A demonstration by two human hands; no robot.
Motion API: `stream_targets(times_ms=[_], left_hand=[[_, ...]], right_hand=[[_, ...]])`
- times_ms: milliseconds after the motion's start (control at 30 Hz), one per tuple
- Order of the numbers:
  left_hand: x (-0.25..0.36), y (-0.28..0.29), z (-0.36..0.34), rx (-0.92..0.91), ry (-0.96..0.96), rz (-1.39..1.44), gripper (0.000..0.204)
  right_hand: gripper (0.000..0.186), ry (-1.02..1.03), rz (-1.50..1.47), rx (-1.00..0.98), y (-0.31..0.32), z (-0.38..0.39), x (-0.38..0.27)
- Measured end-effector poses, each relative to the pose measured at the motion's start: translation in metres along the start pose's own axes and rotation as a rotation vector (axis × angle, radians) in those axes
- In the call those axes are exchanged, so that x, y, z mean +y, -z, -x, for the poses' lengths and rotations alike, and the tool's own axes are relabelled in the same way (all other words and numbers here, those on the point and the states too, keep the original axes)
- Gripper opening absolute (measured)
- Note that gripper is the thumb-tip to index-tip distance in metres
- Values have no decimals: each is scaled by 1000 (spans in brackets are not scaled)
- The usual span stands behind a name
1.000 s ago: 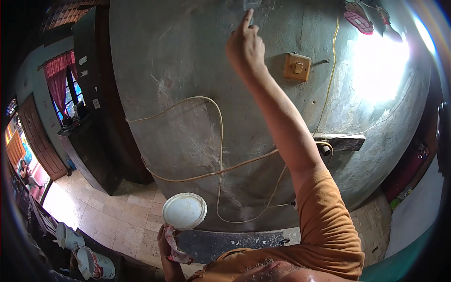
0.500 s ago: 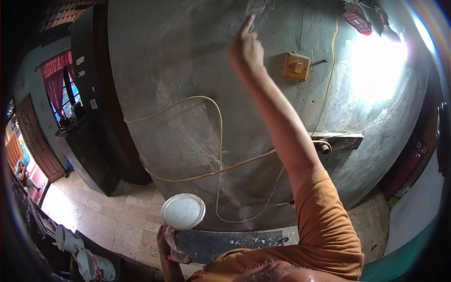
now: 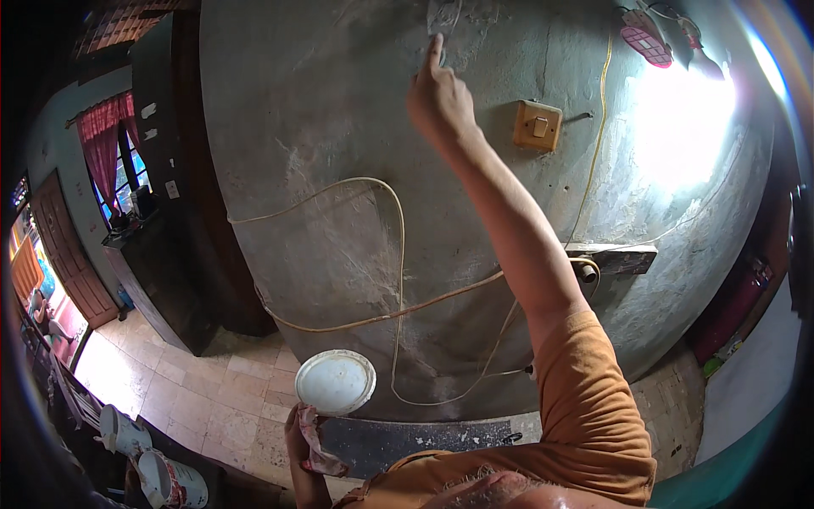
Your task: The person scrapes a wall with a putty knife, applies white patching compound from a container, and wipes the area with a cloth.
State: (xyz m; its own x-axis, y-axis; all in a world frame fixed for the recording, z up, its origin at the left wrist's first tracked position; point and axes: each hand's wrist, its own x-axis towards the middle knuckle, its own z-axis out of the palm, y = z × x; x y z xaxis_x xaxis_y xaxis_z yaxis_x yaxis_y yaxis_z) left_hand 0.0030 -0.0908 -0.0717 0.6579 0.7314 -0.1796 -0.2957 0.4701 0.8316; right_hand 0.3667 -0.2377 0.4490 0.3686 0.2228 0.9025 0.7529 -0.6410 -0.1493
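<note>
The right hand is bearing on the grey wall at upper centre, apparently in contact; its index finger is extending upward just below a pale smeared patch, and its other fingers are curling inward. A sliver of grey is showing beside that finger, but whether they are gripping a tool cannot be told. At lower left of centre, the left hand is holding a round white lid at its lower edge, fingers closing there, a pinkish cloth bunching against them. The lid's face is turning upward, probably so that it is serving as a flat carrier; faint marks are showing on it, no heap. A lit bulb at upper right is throwing glare on the wall, presumably hanging there for lighting. Two white buckets are sitting at lower left, one bearing red markings; their contents are not showing.
</note>
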Motion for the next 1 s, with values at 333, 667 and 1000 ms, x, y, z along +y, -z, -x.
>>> stream_targets(times_ms=[333,667,1000], left_hand=[[-1,1,-1,-18,-30,-3,34],[-1,2,-1,-67,-22,6,32],[7,-18,5,-52,53,-80,31]], right_hand=[[75,29,23,76,-1,-20,17],[76,62,95,190,22,-27,37],[74,73,50,178,19,24,47]])
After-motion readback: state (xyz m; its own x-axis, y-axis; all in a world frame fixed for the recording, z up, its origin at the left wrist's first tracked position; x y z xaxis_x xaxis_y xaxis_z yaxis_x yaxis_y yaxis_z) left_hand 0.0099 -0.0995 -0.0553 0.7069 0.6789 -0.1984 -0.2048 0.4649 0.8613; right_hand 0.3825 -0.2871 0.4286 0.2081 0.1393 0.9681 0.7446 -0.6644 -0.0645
